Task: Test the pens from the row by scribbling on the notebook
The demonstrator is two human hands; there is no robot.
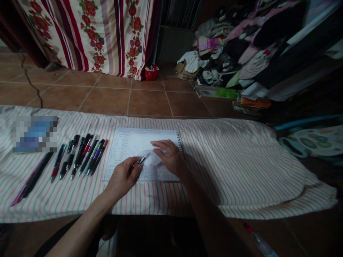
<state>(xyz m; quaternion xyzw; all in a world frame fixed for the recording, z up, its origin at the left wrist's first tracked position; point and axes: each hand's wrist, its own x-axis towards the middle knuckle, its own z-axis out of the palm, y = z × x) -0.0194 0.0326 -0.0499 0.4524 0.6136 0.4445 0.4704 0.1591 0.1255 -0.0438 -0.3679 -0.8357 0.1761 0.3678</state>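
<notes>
Scanning from the left through the head view, I find some long pens (32, 181) slanting across the striped cloth (241, 160), and a blurred item (36, 134) behind them. Next I have a row of pens (85, 157) side by side, tips mostly towards the near edge.

To their right lies the notebook (122, 144), its page facing up, and my left hand (124, 176) rests over its near left part. Thumb and forefinger are pinched together on a small pen part (142, 160). That part sits just above the page, its long axis running from the left fingertips away and to the right, its bright end free.

The relation I would steer by is there: the free end points roughly towards the right hand (170, 157), which hangs just beyond it. The left hand is nearer, being in contact; the right looks just apart. Its fingers reach leftward, with a clear gap to the thumb, and I make out nothing gripped; a very thin piece there I cannot rule out. Beyond its wrist runs the notebook's dark binding (179, 142).
</notes>
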